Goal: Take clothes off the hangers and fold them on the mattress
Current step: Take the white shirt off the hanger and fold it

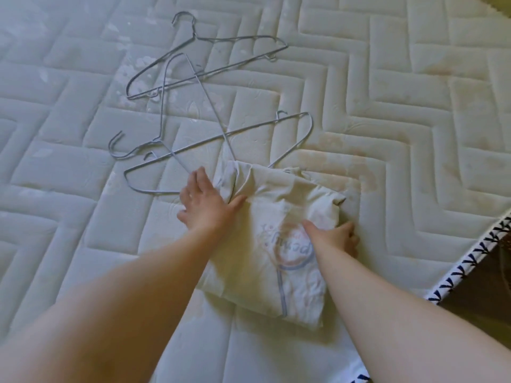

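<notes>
Garment: a cream cloth top folded into a rough rectangle (276,205) lies flat on the mattress. A ringed blue-and-orange print with lettering faces up, and a thin blue line runs down from it. The far edge is bunched and creased.
Left grip: the left grip (203,201), a bare hand, lies at the garment's far-left corner. Its fingers are spread straight and its thumb presses on the bunched fold.
Right grip: the right grip (334,236) is at the garment's right edge, thumb on top and fingers curled round the edge, holding it.
Hangers: three thin grey wire hangers (225,134) lie crossed over one another just beyond the garment. The nearest wires run under its far edge.
Surface: a white quilted mattress with a zigzag stitch pattern (387,134), with yellowish stains beyond the garment and to its right.
Edges: to the garment's right is a white mattress border with dark blue stitching (467,262), and past it a brown floor (486,288).
Open room: there is wide quilting to the garment's left and a narrower strip to its right.
</notes>
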